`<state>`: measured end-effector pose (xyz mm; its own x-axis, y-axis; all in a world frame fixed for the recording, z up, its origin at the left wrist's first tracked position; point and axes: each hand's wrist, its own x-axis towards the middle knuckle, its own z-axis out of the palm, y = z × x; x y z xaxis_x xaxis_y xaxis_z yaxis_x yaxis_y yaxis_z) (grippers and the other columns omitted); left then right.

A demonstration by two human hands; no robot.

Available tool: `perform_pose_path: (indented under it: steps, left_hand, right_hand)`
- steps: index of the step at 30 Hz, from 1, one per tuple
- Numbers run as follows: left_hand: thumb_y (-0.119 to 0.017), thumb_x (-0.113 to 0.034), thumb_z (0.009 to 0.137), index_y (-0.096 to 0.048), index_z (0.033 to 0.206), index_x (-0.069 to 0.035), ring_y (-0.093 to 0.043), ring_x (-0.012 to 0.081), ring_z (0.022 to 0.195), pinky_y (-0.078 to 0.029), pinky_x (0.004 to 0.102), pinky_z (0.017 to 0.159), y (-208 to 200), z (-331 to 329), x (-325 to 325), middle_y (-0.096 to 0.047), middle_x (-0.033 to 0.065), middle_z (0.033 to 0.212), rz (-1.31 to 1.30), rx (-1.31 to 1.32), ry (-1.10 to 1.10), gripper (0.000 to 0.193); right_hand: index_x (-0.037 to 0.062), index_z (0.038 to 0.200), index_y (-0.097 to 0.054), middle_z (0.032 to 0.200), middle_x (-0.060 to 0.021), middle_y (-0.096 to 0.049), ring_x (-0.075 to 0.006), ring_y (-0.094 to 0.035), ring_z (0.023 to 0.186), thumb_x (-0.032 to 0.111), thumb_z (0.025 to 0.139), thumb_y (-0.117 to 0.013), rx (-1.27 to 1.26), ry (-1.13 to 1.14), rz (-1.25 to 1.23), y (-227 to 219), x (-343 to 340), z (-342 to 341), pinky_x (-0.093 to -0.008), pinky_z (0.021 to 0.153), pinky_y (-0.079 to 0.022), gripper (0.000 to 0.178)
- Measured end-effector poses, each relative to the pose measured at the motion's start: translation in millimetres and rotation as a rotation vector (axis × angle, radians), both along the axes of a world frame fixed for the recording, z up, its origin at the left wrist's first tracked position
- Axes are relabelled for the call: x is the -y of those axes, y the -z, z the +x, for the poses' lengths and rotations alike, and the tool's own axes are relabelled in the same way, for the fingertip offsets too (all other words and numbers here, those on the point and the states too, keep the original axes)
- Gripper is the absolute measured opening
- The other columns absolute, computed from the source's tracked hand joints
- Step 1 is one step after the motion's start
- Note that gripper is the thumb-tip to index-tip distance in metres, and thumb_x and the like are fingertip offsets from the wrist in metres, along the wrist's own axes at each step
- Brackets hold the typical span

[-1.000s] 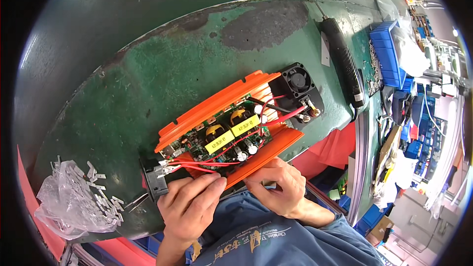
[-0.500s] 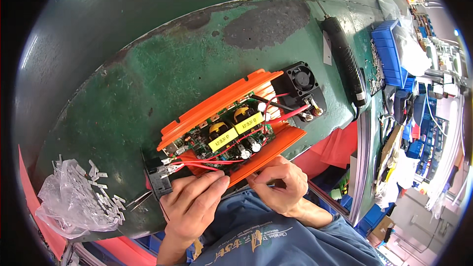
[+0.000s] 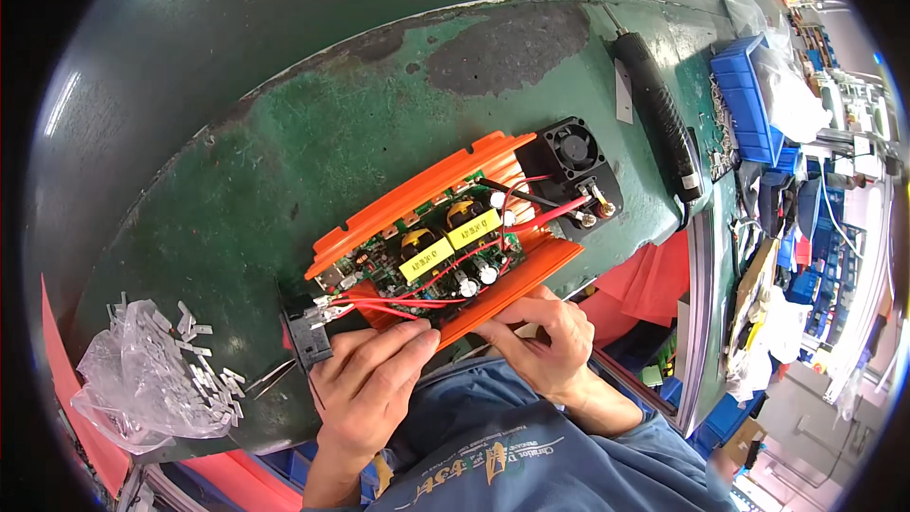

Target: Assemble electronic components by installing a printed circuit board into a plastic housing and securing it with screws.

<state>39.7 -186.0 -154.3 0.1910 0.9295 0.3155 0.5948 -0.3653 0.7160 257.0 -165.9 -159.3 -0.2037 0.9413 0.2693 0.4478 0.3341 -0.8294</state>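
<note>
An open orange metal housing (image 3: pixel 512 296) lies slantwise on the bench in front of me. Inside sits a green circuit board (image 3: pixel 375 275) with two yellow-labelled transformers (image 3: pixel 451 245) and white-topped capacitors. Red wires run left to a black end panel (image 3: pixel 308 334). At the right end, a red and a black cable reach another black end panel with a fan (image 3: pixel 574 147). My left hand (image 3: pixel 370 384) grips the housing's near left corner, fingertips on its edge. Against the outside of the near wall, my right hand (image 3: pixel 542 339) is closed, fingers curled; what they pinch is hidden.
At the left, a clear plastic bag (image 3: pixel 128 384) spills small pale metal pieces. A black electric screwdriver (image 3: pixel 656 104) lies at the far right beside a pale strip. Beyond it stand a blue bin (image 3: pixel 744 100) and a scatter of small parts. Red sheeting (image 3: pixel 645 289) hangs at the bench's edge.
The housing has shifted very slightly left at its right end. My right hand has tilted, its thumb now extended along the near wall. My left hand keeps its place at the corner.
</note>
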Motion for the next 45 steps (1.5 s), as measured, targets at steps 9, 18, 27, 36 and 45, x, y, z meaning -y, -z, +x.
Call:
perform_pose_path:
  steps: [9,18,27,36,45]
  left_hand:
    - [-0.084,-0.001,0.078,-0.075,0.11,-0.008,-0.067,0.0253,0.085,-0.056,0.0349,0.074,-2.1,1.7,0.9,-0.077,0.0065,0.107,-0.034,0.058,0.005,0.034]
    - [-0.085,-0.002,0.077,-0.075,0.111,-0.008,-0.068,0.024,0.084,-0.055,0.034,0.073,-0.6,1.3,1.3,-0.078,0.0057,0.106,-0.017,0.052,-0.004,0.035]
    - [-0.083,0.001,0.079,-0.075,0.109,-0.007,-0.069,0.0264,0.086,-0.055,0.0358,0.075,-2.0,9.3,-6.0,-0.077,0.007,0.106,0.012,0.086,0.028,0.033]
    - [-0.077,0.005,0.084,-0.071,0.107,0.0,-0.066,0.0344,0.09,-0.053,0.0426,0.08,-4.5,4.2,8.6,-0.074,0.0135,0.105,0.045,0.007,-0.028,0.025]
    - [-0.077,0.005,0.084,-0.072,0.107,0.0,-0.066,0.0336,0.09,-0.053,0.0421,0.08,-10.5,14.8,-0.9,-0.073,0.014,0.102,0.11,0.051,-0.018,0.024]
  right_hand:
    - [-0.0009,0.109,-0.065,0.096,-0.0136,-0.076,-0.0172,-0.075,0.072,0.003,0.075,-0.091,-0.093,0.12,-0.089,-4.0,-3.9,-1.5,-0.0263,0.059,-0.058,0.043]
    - [0.0017,0.106,-0.066,0.094,-0.0096,-0.076,-0.0168,-0.073,0.069,0.005,0.074,-0.092,0.102,-0.028,-0.025,-6.1,-9.5,4.7,-0.0266,0.058,-0.056,0.041]
    - [0.0033,0.106,-0.067,0.087,-0.0079,-0.075,-0.0187,-0.073,0.068,0.008,0.074,-0.092,0.236,-0.009,0.082,-8.1,-15.1,13.1,-0.0284,0.058,-0.056,0.042]
    - [0.0047,0.108,-0.069,0.084,-0.0084,-0.075,-0.0203,-0.075,0.073,0.0,0.091,-0.073,0.368,0.258,0.303,-41.6,-50.3,127.6,-0.0293,0.061,-0.056,0.019]
    - [0.0018,0.106,-0.076,0.086,-0.014,-0.076,-0.0202,-0.072,0.076,0.017,0.094,-0.074,0.52,0.564,0.089,-25.5,-159.9,329.3,-0.0344,0.071,-0.057,0.019]
